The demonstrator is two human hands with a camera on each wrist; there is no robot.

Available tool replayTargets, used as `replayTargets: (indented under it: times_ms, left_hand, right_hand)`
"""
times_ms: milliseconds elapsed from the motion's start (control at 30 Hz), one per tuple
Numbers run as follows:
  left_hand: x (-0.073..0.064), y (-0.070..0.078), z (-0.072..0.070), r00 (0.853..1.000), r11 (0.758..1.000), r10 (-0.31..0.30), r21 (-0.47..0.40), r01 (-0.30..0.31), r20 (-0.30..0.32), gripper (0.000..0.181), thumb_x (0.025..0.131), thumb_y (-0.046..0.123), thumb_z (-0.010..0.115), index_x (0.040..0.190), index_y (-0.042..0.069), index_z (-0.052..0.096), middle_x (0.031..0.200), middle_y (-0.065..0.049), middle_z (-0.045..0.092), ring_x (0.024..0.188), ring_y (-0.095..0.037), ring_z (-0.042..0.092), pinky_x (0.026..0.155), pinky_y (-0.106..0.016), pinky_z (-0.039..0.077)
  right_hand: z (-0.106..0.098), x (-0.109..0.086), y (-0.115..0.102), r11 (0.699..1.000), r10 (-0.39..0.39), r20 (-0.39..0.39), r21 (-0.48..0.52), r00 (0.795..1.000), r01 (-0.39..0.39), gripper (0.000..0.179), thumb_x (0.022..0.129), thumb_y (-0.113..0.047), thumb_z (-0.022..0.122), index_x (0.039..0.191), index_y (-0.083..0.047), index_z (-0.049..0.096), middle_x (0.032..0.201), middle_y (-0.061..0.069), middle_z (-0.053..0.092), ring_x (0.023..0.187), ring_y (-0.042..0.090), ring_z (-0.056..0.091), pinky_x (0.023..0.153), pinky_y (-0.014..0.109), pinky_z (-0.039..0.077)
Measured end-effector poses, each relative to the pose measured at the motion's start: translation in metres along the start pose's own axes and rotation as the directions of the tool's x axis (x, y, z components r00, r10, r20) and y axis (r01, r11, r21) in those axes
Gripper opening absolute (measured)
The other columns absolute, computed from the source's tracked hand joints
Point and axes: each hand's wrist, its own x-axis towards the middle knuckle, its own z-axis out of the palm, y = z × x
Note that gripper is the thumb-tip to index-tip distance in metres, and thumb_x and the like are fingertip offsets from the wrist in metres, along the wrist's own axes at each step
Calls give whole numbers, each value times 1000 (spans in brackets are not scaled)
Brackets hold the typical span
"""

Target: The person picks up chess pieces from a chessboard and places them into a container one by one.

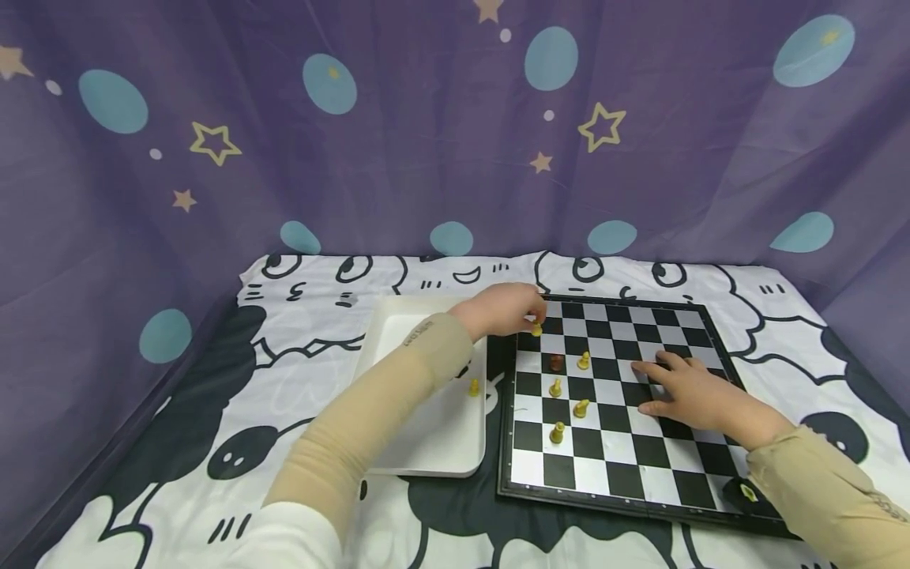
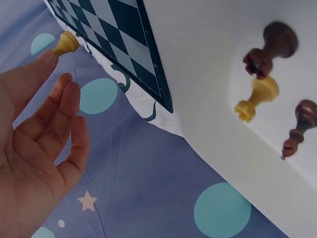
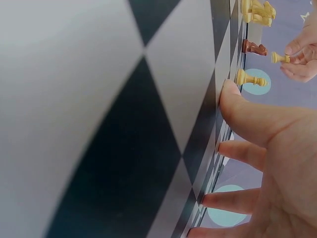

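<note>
Evidently, chessboard (image 1: 650, 450): flat beside the white tray (image 1: 426, 442), likely for a short reach.
White tray: holding loose pieces (image 2: 281, 39).
Right hand (image 1: 686, 391): spread on the chessboard, gripping nothing, perhaps steadying.
Left hand (image 1: 505, 308): pinching a yellow piece (image 2: 68, 43) by its narrow end, presumably freeing the base.
Yellow piece: wide-based, near the chessboard's far left corner.

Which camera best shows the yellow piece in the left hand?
The left wrist view: there the yellow piece looks largest, its wide end clear, though the left hand hides its other end. The head view shows it tiny; the right wrist view, small, in the background.
</note>
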Motion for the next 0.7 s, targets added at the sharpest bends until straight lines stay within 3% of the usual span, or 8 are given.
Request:
replayTargets:
  times_ms: [700]
  left_hand:
    - [-37,-12,-2,999,1000,20,-6,-21,-50,12,89,15,66,100,13,72,103,-1,65,96,-14,59,85,-25,47]
  right_hand:
    - [2,0,1,1000,-1,-9,-2,1000,1,76,78,-57,65,136,-11,49,138,38,34,118,65,34,84,72,37]
